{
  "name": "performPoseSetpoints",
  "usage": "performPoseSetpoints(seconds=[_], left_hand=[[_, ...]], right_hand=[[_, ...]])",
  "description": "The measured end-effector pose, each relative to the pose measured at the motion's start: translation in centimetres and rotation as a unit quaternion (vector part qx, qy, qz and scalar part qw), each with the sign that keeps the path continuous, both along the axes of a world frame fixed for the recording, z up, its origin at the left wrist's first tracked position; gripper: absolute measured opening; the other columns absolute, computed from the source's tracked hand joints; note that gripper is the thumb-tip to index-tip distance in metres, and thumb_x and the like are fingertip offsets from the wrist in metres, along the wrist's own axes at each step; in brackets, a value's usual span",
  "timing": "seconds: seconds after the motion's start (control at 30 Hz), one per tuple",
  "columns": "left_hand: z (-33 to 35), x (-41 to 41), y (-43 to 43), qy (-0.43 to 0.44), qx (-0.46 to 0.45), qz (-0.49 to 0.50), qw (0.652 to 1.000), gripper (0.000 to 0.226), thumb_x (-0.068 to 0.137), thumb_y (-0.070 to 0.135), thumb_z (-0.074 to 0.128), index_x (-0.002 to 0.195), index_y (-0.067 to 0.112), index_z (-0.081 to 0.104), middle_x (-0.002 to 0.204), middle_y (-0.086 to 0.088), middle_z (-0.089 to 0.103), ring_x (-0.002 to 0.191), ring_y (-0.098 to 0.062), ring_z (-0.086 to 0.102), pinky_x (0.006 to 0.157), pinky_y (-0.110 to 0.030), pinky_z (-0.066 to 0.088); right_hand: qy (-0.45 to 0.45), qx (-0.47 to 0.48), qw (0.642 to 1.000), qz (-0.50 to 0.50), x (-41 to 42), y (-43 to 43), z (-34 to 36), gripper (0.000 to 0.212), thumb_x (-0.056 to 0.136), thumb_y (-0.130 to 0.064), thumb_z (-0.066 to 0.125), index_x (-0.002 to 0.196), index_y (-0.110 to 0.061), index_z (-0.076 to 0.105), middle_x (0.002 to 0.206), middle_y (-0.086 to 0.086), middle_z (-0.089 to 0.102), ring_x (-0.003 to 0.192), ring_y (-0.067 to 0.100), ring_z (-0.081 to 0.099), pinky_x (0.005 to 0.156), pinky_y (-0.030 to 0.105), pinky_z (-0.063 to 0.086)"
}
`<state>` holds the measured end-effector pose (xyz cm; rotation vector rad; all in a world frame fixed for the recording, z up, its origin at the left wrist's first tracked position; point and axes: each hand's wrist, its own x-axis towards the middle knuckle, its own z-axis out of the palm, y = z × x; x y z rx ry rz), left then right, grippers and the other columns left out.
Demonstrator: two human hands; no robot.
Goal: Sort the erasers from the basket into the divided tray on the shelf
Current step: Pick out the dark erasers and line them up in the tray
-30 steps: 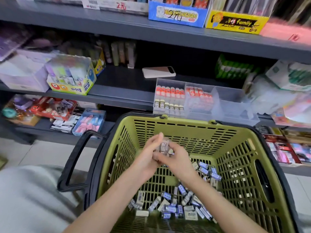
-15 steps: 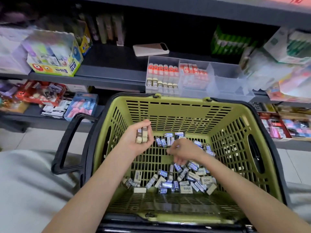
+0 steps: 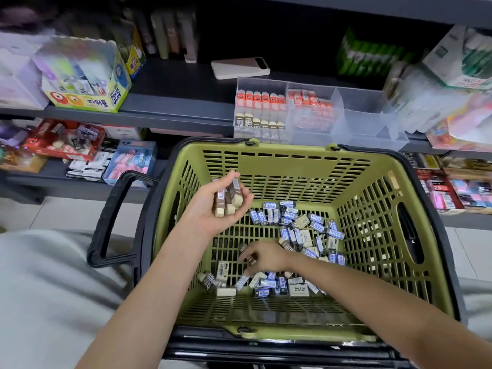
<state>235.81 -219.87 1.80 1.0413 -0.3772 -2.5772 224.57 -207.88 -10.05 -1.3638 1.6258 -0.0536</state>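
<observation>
left hand (image 3: pixel 213 209) is cupping brown erasers (image 3: pixel 226 199); right hand (image 3: pixel 263 255) is pinching 1 more brown eraser (image 3: pixel 250 258) in the basket (image 3: pixel 372 262); best matching sleeves only.

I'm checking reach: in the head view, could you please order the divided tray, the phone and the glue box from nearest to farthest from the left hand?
From the left hand:
1. Divided tray, up-right on the shelf.
2. Glue box, up-left.
3. Phone, behind the tray.

Two hands, the left hand (image 3: pixel 215 209) and the right hand (image 3: pixel 266 255), are showing over one green basket (image 3: pixel 378 235) holding dozens of erasers (image 3: pixel 295 235), while one three-compartment divided tray (image 3: pixel 314 113) and one phone (image 3: pixel 239 68) are sitting on the shelf (image 3: pixel 173 102).
</observation>
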Motion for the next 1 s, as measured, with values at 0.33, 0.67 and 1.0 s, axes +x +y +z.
performPoseSetpoints(seconds=[0.33,0.67,1.0], left_hand=[[0.4,0.1,0.2,0.026,-0.042,-0.047,0.998,0.028,0.070,0.012,0.069,0.097,0.011,0.064,0.075,-0.011,0.067,0.060,-0.020,0.064,0.048,-0.026,0.053],[-0.3,-0.5,0.2,-0.087,-0.082,-0.043,0.992,0.028,0.061,0.009,0.077,0.085,0.011,0.063,0.072,-0.008,0.061,0.056,-0.018,0.059,0.048,-0.027,0.050],[-0.9,-0.4,0.1,-0.183,-0.254,-0.100,0.945,0.037,0.070,0.013,0.079,0.102,0.009,0.062,0.091,-0.008,0.065,0.060,-0.014,0.063,0.052,-0.026,0.052]], right_hand=[[0.152,-0.061,0.977,0.135,0.8,0.3,-2.3,0.027,0.083,-0.032,0.067,0.107,-0.020,0.068,0.111,0.004,0.060,0.115,0.023,0.046,0.085,0.032,0.044],[0.131,-0.020,0.979,0.154,0.9,0.5,-2.9,0.032,0.079,-0.022,0.073,0.109,-0.015,0.064,0.112,0.008,0.063,0.109,0.025,0.047,0.088,0.034,0.042],[-0.030,-0.020,0.997,-0.063,-2.5,-0.4,3.5,0.023,0.088,-0.023,0.063,0.106,-0.009,0.062,0.111,0.006,0.060,0.103,0.020,0.058,0.096,0.034,0.044]])
